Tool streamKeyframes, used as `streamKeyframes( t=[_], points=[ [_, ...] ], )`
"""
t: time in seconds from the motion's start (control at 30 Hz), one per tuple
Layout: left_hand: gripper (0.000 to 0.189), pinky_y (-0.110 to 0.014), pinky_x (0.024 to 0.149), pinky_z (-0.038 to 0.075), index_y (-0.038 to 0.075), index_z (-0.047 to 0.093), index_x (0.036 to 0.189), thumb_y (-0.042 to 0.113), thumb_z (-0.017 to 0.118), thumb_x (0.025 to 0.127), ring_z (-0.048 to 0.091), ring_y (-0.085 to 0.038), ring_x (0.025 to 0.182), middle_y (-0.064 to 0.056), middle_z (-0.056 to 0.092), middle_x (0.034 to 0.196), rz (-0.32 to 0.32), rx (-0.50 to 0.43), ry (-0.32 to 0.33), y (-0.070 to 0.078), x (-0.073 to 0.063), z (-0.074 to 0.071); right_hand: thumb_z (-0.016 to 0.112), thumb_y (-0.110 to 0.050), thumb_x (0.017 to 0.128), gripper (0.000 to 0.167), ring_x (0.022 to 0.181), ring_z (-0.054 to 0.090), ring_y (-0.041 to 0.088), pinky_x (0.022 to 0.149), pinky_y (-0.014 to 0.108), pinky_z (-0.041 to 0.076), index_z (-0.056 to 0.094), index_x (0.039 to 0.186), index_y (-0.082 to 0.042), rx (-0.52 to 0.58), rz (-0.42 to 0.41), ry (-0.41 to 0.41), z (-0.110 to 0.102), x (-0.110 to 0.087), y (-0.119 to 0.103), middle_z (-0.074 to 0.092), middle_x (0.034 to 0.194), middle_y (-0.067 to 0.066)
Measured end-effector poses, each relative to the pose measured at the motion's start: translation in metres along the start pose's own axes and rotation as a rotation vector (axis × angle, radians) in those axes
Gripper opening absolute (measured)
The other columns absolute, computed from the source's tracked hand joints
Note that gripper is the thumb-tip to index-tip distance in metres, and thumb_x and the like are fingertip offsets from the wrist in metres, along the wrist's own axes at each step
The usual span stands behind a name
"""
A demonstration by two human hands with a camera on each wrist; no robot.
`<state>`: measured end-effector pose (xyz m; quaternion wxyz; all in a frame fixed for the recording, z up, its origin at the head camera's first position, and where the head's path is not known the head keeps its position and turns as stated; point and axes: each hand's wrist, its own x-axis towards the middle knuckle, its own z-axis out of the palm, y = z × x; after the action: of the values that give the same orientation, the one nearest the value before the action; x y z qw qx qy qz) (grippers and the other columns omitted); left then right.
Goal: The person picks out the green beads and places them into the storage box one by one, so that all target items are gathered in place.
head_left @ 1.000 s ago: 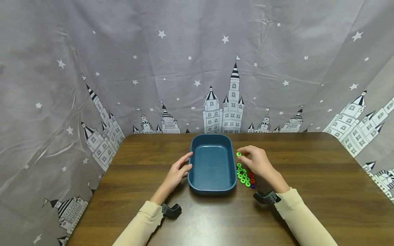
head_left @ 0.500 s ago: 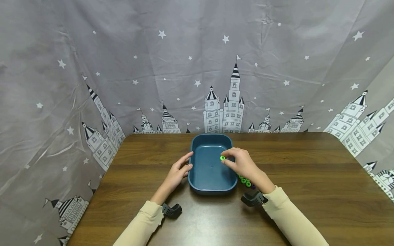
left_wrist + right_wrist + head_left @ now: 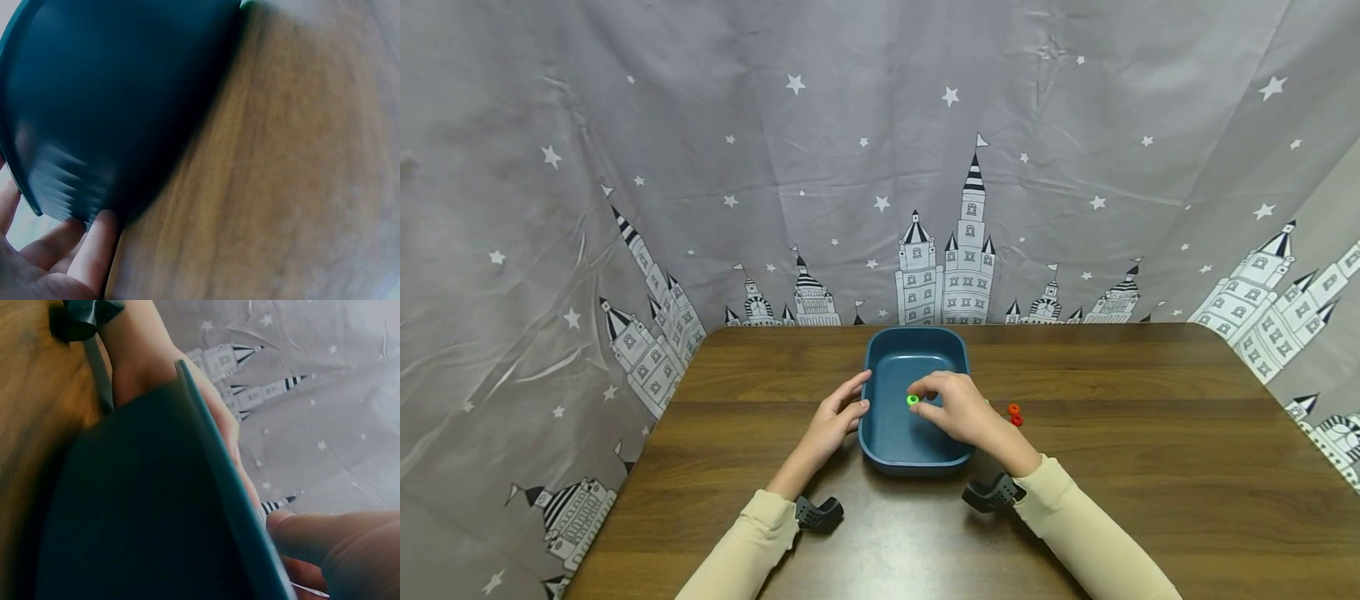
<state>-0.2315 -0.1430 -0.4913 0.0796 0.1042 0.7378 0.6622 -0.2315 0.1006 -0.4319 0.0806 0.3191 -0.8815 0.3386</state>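
A deep blue rectangular bin (image 3: 917,465) stands on the wooden table. My left hand (image 3: 831,423) rests against its left side, fingertips touching the rim and outer wall; in the left wrist view those fingers (image 3: 97,250) lie on the wall fairly straight. Over the inside of the bin, my right hand (image 3: 955,404) pinches a small green ring bead (image 3: 913,400) between thumb and index finger. To the right of the bin lie red and orange ring beads (image 3: 1016,420). My right hand and forearm hide most of the other beads.
The brown table (image 3: 1135,467) extends on both sides of the bin. A grey curtain (image 3: 820,167) with castles and stars hangs behind the table. A black wrist device (image 3: 992,493) is worn on the right wrist, another (image 3: 818,514) on the left.
My right hand has moved left from beside the bin to over it, carrying the green ring bead, and lower in the last half second. The left hand has stayed against the bin.
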Motion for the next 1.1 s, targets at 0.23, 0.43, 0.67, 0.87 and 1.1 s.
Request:
streamKeyframes(
  t=[0.23, 0.43, 0.67, 0.87, 1.1],
  points=[
    [0.053, -0.045, 0.099, 0.058, 0.011, 0.041, 0.157, 0.011, 0.051, 0.105, 0.055, -0.042, 0.132, -0.028, 0.042, 0.156, -0.009, -0.012, 0.003, 0.001, -0.001, 0.0, 0.075, -0.01, 0.089, 0.02, 0.091, 0.07, 0.022, 0.082, 0.042, 0.06, 0.077, 0.107, -0.001, 0.019, -0.009, -0.05, 0.01, 0.006, -0.01, 0.077, 0.1, 0.008],
    [0.053, -0.038, 0.096, 0.059, 0.01, 0.039, 0.157, 0.011, 0.05, 0.105, 0.057, -0.039, 0.13, -0.028, 0.043, 0.155, -0.007, -0.012, -0.007, 0.001, -0.001, -0.001, 0.076, -0.009, 0.089, 0.019, 0.089, 0.07, 0.021, 0.081, 0.037, 0.06, 0.077, 0.106, -0.002, 0.017, -0.028, -0.096, 0.02, 0.01, -0.016, 0.077, 0.099, 0.007],
    [0.054, -0.04, 0.098, 0.058, 0.009, 0.038, 0.158, 0.012, 0.05, 0.105, 0.054, -0.041, 0.133, -0.029, 0.041, 0.156, -0.003, -0.015, -0.017, 0.001, -0.001, -0.001, 0.075, -0.01, 0.09, 0.019, 0.09, 0.07, 0.021, 0.079, 0.029, 0.058, 0.077, 0.108, -0.002, 0.023, 0.005, -0.154, 0.026, 0.012, -0.02, 0.078, 0.101, 0.008],
    [0.054, -0.042, 0.099, 0.057, 0.01, 0.038, 0.158, 0.013, 0.05, 0.106, 0.053, -0.043, 0.135, -0.029, 0.041, 0.157, -0.002, -0.017, -0.023, 0.0, 0.0, -0.002, 0.075, -0.01, 0.09, 0.02, 0.092, 0.071, 0.019, 0.08, 0.031, 0.058, 0.078, 0.109, -0.004, 0.015, 0.028, -0.214, 0.03, 0.013, -0.019, 0.078, 0.103, 0.007],
    [0.054, -0.036, 0.097, 0.058, 0.009, 0.037, 0.158, 0.011, 0.049, 0.105, 0.055, -0.041, 0.132, -0.029, 0.042, 0.156, 0.003, -0.032, -0.031, 0.0, 0.0, -0.002, 0.076, -0.008, 0.088, 0.018, 0.091, 0.073, 0.019, 0.079, 0.034, 0.059, 0.078, 0.105, -0.003, -0.018, 0.028, -0.274, 0.032, 0.012, -0.016, 0.079, 0.098, 0.007]
  ],
)
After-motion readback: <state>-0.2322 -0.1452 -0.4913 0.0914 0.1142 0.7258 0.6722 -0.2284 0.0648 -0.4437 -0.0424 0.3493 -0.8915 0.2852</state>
